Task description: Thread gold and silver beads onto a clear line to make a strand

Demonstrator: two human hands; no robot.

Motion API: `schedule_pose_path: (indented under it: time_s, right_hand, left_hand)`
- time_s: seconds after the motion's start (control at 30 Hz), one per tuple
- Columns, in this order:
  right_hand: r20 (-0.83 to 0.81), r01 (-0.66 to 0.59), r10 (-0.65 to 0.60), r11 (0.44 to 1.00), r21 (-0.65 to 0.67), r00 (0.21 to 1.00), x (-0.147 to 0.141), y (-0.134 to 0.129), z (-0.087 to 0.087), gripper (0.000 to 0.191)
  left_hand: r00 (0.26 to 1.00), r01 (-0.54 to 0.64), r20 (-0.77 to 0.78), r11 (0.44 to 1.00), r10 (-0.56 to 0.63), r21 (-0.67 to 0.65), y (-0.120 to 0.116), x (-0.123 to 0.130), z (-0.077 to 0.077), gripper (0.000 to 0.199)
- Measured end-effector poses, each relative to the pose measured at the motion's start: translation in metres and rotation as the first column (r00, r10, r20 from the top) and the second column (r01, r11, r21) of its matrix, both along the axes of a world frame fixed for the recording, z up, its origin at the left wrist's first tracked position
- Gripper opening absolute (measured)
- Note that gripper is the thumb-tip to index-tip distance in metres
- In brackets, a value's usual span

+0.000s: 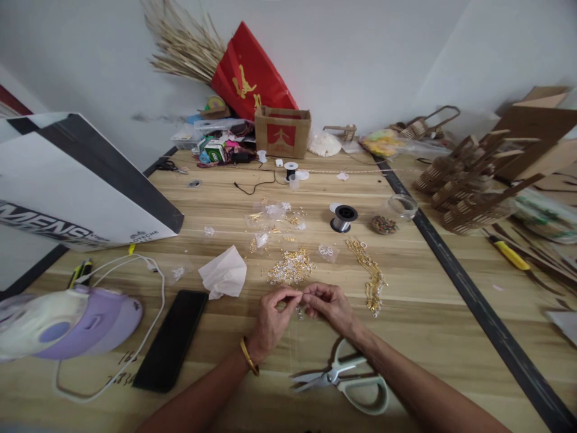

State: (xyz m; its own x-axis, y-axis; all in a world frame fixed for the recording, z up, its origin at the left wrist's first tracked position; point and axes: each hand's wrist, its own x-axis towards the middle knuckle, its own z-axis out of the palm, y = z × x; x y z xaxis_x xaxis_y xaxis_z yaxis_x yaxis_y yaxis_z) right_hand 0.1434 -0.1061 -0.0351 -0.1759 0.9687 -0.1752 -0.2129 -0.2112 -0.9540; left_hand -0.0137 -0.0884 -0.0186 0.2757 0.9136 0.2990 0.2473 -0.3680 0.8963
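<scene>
My left hand (274, 316) and my right hand (331, 305) meet fingertip to fingertip low over the wooden table (442, 313), pinching a tiny piece of jewellery (303, 294) between them; a short bit with small beads dangles below the fingers. A gold bangle (249, 356) sits on my left wrist. Just beyond the fingers lies a heap of small gold and silver findings (291, 266). A gold chain (370, 273) runs down the table to the right of it.
Pale-handled scissors (347, 379) lie under my right forearm. A black phone (172, 338), crumpled tissue (224, 273), lilac device with white cable (85, 319), wire spool (343, 217), bead dish (384, 225), and a black-and-white bag (67, 180) surround me. Wooden baskets (469, 180) stand right.
</scene>
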Motion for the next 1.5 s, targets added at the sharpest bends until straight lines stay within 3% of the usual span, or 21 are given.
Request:
schedule_pose_path:
  time_s: [0.33, 0.6, 0.73, 0.9, 1.13, 1.5]
  right_hand:
    - [-0.038, -0.027, 0.026, 1.0, -0.004, 0.999, 0.002, 0.001, 0.003, 0.033]
    - [0.036, -0.007, 0.006, 1.0, 0.03, 0.999, 0.001, 0.0, 0.005, 0.035]
    - [0.006, -0.002, 0.002, 1.0, 0.025, 1.0, 0.0, 0.0, 0.003, 0.036]
    - [0.023, -0.013, 0.012, 0.999, 0.051, 1.0, 0.0, -0.001, 0.004, 0.037]
    - [0.039, -0.01, 0.006, 0.995, 0.095, 0.999, -0.002, -0.003, 0.006, 0.036]
    - [0.188, -0.03, 0.001, 0.988, 0.149, 0.982, -0.002, -0.006, -0.001, 0.031]
  left_hand:
    - [0.999, 0.03, 0.01, 0.999, -0.03, -0.01, -0.001, 0.0, 0.003, 0.01]
    - [0.999, 0.017, 0.036, 0.978, -0.01, -0.21, 0.001, -0.001, 0.0, 0.01]
    - [0.991, 0.069, 0.129, 0.935, -0.025, -0.348, 0.002, 0.0, -0.003, 0.009]
    - [0.975, 0.145, 0.214, 0.905, -0.062, -0.4, 0.003, -0.001, -0.008, 0.014]
    - [0.985, 0.127, 0.155, 0.921, -0.073, -0.369, 0.002, -0.003, -0.01, 0.019]
    - [0.99, 0.084, -0.098, 0.989, -0.096, -0.126, -0.006, -0.004, -0.005, 0.022]
